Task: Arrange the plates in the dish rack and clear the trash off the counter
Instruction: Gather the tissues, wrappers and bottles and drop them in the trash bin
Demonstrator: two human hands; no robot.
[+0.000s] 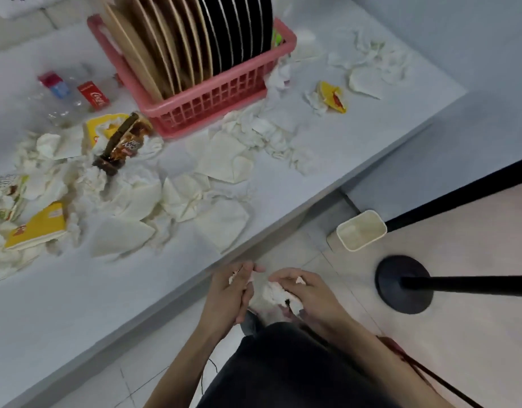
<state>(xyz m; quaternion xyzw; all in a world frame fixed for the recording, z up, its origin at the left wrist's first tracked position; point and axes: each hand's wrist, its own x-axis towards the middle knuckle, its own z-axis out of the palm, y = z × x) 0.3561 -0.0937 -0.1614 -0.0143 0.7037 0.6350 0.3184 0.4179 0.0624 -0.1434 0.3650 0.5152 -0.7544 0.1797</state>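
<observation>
A pink dish rack (212, 104) stands at the back of the white counter (77, 290), filled with upright tan plates (153, 48) and black plates (239, 28). Crumpled white tissues (177, 198) lie scattered over the counter, mixed with yellow wrappers (37, 223) and a brown snack wrapper (121, 142). Below the counter's edge, over the floor, my left hand (233, 293) and my right hand (306, 293) hold a wad of white tissue (273, 293) between them, fingers curled round it.
Clear plastic bottles with red labels (92, 95) lie left of the rack. A small cream bin (361, 229) sits on the floor under the counter's corner. A black stand base (405, 284) with a pole is on the floor at right.
</observation>
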